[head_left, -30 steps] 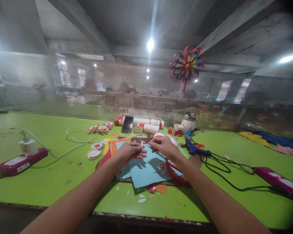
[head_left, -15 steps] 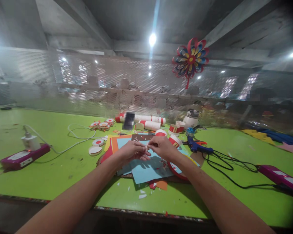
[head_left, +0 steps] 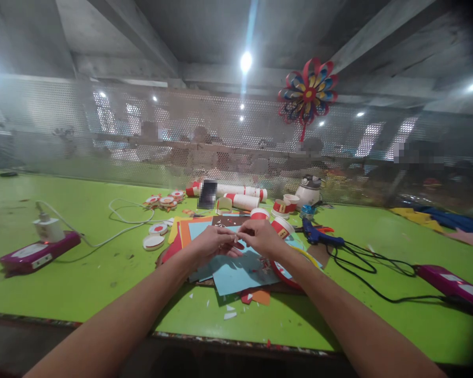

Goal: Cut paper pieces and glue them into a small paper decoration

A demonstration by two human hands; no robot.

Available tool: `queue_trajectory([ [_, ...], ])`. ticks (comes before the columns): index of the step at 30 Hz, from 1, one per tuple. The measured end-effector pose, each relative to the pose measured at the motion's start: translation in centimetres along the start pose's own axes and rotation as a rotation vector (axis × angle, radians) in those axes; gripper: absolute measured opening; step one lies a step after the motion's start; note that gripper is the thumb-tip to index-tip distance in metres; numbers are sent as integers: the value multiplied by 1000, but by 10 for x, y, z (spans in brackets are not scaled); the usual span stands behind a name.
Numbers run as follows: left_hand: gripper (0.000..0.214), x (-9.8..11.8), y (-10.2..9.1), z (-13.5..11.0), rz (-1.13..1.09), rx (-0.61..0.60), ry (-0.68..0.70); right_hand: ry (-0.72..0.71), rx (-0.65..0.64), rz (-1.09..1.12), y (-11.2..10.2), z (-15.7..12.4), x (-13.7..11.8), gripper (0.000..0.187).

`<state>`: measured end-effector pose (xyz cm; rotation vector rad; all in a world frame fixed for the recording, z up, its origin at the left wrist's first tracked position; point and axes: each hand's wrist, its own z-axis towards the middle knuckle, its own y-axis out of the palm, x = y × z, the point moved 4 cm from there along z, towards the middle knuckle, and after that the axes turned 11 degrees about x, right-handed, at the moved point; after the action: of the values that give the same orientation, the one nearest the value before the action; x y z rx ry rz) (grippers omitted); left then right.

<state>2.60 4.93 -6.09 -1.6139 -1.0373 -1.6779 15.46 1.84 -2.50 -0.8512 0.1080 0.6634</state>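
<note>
Pinching a small pale piece [head_left: 236, 238] between their fingertips, the left hand [head_left: 216, 244] and right hand [head_left: 263, 239] meet just above a flat, matte light-blue sheet [head_left: 232, 281], the fingers covering so much of the piece that its shape and material cannot be told. The right forearm [head_left: 319, 291] cuts across a curved red rim [head_left: 278, 273], pixelation masks a dark rectangle [head_left: 207, 195], and people behind the hazy perforated screen [head_left: 142, 157] blur. Ribbed cylindrical stacked cups [head_left: 242, 202] lie near 2 smooth white discs [head_left: 153, 242].
</note>
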Motion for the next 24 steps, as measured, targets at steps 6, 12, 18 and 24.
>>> queue_trajectory([
  [6,18,-1,0,1,-13,-19,6,-9,19,-30,2,-1,-3,10],
  [12,17,-1,1,1,-10,-16,9,-5,25,-61,2,-2,-5,12],
  [18,17,1,3,-1,14,-7,28,13,24,-93,2,-2,-7,12],
  [24,18,0,1,1,48,25,58,42,52,-122,2,-2,-8,12],
])
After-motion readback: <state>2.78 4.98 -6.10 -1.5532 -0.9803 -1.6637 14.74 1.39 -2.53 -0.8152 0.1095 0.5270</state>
